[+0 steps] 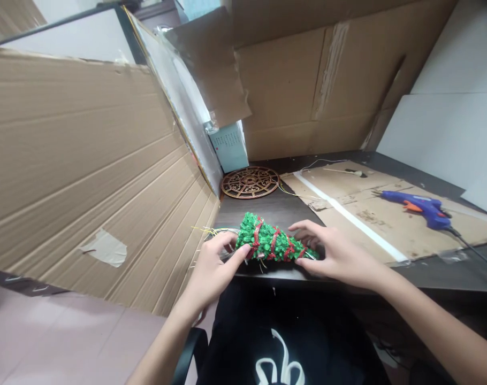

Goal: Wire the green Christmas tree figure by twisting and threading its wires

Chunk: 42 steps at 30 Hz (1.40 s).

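A green cone-shaped tree with red trim [272,241] lies on its side near the front edge of the dark table, its wide end to the left and its tip to the right. Around the wide end, my left hand [216,267] is closed, with the thumb on the near side. My right hand [332,250] has its curled fingers and thumb round the narrow tip. Thin yellow and white wires [215,231] stick out past the wide end, behind my left fingers.
A round openwork brown trivet [250,183] lies behind the tree. On a cardboard sheet [367,219] at the right rests a blue glue gun [418,206] with its cord. Cardboard walls [99,160] stand left and behind. A light blue box [229,145] is in the corner.
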Motion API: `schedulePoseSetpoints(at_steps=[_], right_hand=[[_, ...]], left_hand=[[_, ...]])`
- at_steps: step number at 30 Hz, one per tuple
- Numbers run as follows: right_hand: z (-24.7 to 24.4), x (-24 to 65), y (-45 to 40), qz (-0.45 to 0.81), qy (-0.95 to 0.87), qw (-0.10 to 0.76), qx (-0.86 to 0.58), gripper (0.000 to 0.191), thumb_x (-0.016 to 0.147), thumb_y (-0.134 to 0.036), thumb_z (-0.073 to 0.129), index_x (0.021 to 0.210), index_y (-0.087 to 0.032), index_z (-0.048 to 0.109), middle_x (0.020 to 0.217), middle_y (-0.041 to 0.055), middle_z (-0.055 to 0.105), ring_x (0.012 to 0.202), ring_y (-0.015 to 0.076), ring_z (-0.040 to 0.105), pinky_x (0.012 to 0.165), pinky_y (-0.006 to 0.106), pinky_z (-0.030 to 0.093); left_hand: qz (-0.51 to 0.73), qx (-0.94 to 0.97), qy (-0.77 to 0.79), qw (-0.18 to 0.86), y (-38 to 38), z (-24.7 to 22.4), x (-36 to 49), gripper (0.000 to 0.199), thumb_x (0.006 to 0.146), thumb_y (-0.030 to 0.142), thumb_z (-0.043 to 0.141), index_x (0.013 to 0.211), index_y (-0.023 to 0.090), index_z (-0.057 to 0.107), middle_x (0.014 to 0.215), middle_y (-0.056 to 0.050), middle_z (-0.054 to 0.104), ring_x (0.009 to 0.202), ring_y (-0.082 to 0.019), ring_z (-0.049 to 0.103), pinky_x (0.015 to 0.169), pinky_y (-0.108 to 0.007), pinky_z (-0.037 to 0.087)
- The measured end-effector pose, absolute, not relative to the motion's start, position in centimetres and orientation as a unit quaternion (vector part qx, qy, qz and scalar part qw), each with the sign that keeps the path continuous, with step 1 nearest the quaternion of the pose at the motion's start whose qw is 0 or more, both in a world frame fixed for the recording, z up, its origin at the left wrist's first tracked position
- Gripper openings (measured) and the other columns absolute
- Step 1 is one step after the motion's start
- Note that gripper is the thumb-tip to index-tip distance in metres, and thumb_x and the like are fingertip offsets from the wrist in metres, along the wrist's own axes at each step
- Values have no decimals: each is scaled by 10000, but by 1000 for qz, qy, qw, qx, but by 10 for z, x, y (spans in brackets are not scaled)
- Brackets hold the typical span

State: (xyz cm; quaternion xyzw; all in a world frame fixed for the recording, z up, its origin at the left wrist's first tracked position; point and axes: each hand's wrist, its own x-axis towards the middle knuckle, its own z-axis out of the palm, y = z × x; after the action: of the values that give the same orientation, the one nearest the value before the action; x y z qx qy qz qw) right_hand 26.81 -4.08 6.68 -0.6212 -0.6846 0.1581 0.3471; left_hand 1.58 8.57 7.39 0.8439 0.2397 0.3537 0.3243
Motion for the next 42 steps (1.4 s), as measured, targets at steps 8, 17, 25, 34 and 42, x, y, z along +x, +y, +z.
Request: schedulePoseSetpoints(at_steps=[8, 17, 25, 34, 42], right_hand=[[71, 267, -42, 236, -653, 395, -601, 362, 838, -315, 708, 1157, -186, 594, 1025, 58, 703, 954, 199, 675, 882, 363, 565], [102, 301, -37, 137, -642, 395, -642, 358, 898, -489, 647, 1062, -187, 748, 1055, 78, 743, 891, 201, 705, 815, 346, 589], [127, 368, 79, -13, -593, 167, -788, 177, 892, -257, 665, 881, -121, 778, 895, 85, 756, 879, 202, 706, 812, 280, 513], [88, 340, 161, -1, -559, 146, -816, 244, 972, -323, 642, 1012, -86, 682, 1049, 105, 694, 1009, 188, 671, 943, 380, 538], [108, 309, 108, 0, -630, 268, -729, 105, 894, -115, 588, 868, -108, 690, 873, 59, 715, 817, 138, 661, 785, 240, 499]], left_hand=[[351, 800, 276, 401, 87, 80, 24, 349, 1022, 483, 597, 894, 172, 687, 857, -26, 651, 810, -217, 592, 706, -251, 434], [344, 791, 279, 422, 104, 87, 32, 448, 983, 550, 587, 778, 153, 608, 764, 0, 548, 726, -170, 497, 649, -243, 362], [318, 821, 372, 294, 122, 103, 40, 570, 875, 673, 509, 633, 158, 543, 630, 13, 442, 651, -167, 432, 593, -271, 276], [422, 825, 366, 85, 122, 96, 49, 460, 971, 553, 513, 699, 190, 590, 683, 3, 559, 699, -202, 520, 675, -316, 348], [489, 826, 277, 41, 116, 89, 42, 266, 1054, 363, 476, 945, 165, 616, 943, -52, 622, 945, -258, 559, 845, -365, 403]])
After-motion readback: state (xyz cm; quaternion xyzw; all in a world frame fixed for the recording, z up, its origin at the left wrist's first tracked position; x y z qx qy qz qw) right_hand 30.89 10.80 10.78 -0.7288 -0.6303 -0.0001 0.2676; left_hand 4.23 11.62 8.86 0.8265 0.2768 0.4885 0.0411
